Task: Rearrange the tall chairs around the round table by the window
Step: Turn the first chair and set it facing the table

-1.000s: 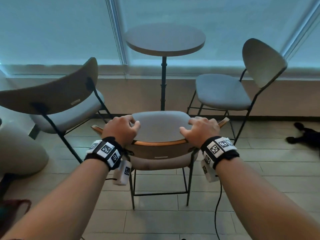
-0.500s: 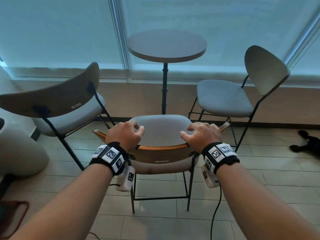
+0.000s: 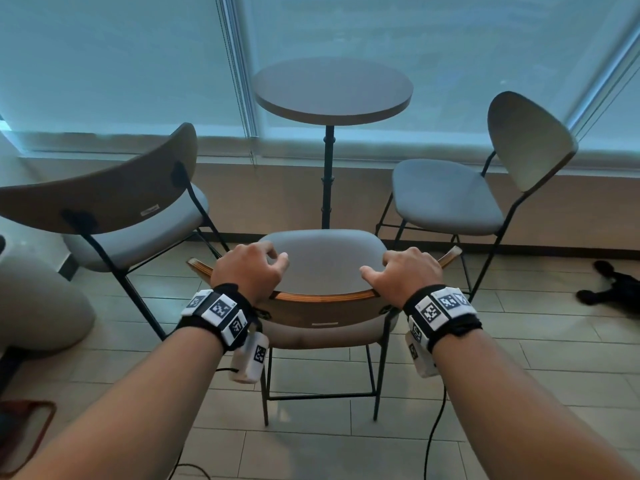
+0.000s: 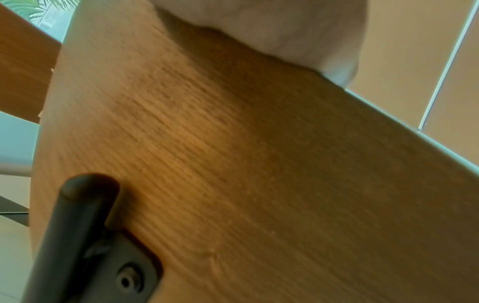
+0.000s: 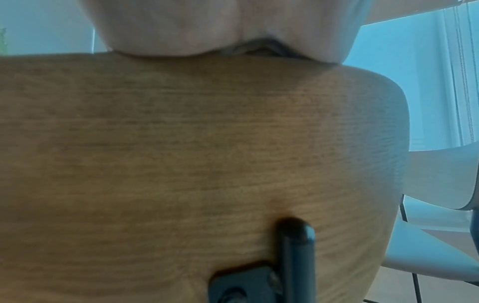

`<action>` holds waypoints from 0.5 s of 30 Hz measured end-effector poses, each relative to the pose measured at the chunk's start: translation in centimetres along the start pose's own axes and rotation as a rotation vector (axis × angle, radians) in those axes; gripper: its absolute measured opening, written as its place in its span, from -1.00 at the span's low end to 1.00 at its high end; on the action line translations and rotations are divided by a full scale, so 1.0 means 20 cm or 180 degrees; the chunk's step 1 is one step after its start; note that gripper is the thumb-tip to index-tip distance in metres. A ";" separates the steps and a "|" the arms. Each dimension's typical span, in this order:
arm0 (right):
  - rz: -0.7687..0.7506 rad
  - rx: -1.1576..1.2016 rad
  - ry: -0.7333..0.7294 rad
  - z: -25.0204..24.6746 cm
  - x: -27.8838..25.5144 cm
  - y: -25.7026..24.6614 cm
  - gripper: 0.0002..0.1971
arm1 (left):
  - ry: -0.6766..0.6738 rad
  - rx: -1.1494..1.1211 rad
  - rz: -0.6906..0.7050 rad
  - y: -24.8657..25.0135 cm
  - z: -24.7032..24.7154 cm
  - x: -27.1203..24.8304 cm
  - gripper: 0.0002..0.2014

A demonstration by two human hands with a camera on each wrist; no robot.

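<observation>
At the near side of the round counter (image 3: 333,88), the middle chair (image 3: 323,265) is held by its curved wooden backrest (image 3: 322,299) — the left hand (image 3: 247,271) is curled over the top edge near one end, the right hand (image 3: 407,273) over the other. Its grey seat faces the counter's post. A second chair (image 3: 114,202) is seen to the left, a third (image 3: 485,188) to the right, both just beside the window (image 3: 104,64). Tiled floor (image 3: 519,341) lies beneath — a dark object (image 3: 609,289) at far right cannot be identified.

Black wristbands (image 3: 221,315) with checkered marker tags
</observation>
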State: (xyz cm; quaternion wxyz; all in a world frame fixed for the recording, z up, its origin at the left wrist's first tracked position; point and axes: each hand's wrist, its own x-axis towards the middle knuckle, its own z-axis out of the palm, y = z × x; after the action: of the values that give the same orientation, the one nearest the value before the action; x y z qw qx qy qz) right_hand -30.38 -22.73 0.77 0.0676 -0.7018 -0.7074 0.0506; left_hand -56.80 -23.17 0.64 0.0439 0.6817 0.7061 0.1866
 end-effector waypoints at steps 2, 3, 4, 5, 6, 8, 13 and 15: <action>0.0073 -0.0048 0.0013 0.01 -0.01 0.00 -0.43 | -0.0034 0.0035 0.0037 0.00 0.00 -0.01 -0.67; 0.0073 -0.0083 0.0026 0.02 -0.01 0.01 -0.42 | -0.0030 0.0071 0.0070 0.01 0.00 -0.02 -0.67; 0.0055 -0.0108 0.0039 0.02 -0.02 0.01 -0.40 | -0.0020 0.0106 0.0095 0.01 -0.01 -0.02 -0.66; 0.0032 -0.0120 0.0066 0.02 -0.03 0.01 -0.40 | 0.0002 0.0127 0.0116 0.01 -0.01 -0.02 -0.66; 0.0007 -0.0132 0.0119 0.01 -0.03 0.02 -0.39 | 0.0044 0.0156 0.0153 0.02 -0.02 -0.02 -0.66; -0.0091 -0.0183 0.0137 0.02 -0.04 0.01 -0.38 | 0.0041 0.0187 0.0123 0.02 -0.03 -0.02 -0.66; -0.0172 -0.0016 0.0421 0.05 -0.08 0.03 -0.40 | -0.0011 0.0188 0.0111 0.03 -0.01 -0.05 -0.67; -0.0159 0.0074 0.0483 0.05 -0.09 0.03 -0.41 | -0.0003 0.0137 0.0100 0.03 -0.01 -0.05 -0.67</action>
State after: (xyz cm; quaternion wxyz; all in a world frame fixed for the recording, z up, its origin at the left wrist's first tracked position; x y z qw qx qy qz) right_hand -29.95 -24.42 -0.34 0.1303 -0.6849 -0.7169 0.0038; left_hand -56.30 -24.14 0.89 0.0267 0.6935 0.6991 0.1718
